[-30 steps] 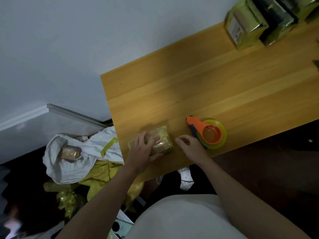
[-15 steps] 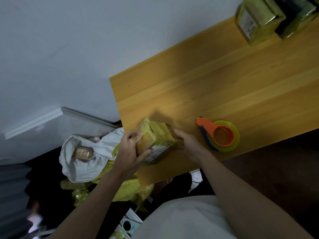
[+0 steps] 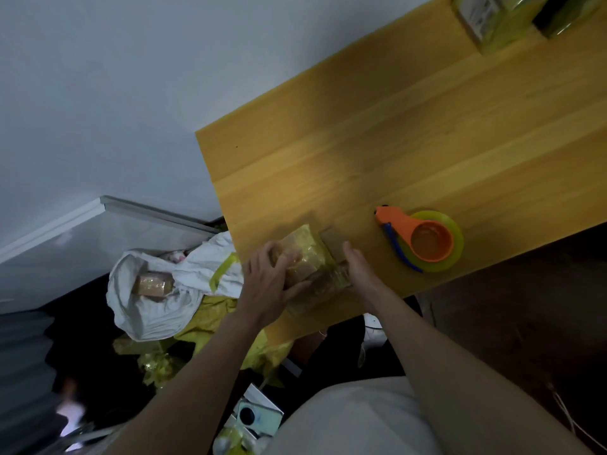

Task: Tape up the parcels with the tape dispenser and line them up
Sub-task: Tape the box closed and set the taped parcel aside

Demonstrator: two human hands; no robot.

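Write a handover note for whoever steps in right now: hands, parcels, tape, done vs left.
Left hand: grips the yellow parcel from its left side, at the near-left corner of the table.
Right hand: flat against the parcel's right side, fingers straight.
Tape dispenser: lies untouched on the table, right of the parcel.
Done: wrapped parcels stand at the far right edge of the table.
Left: tape this parcel and line it up with them. One more parcel lies in the white bag on the floor.
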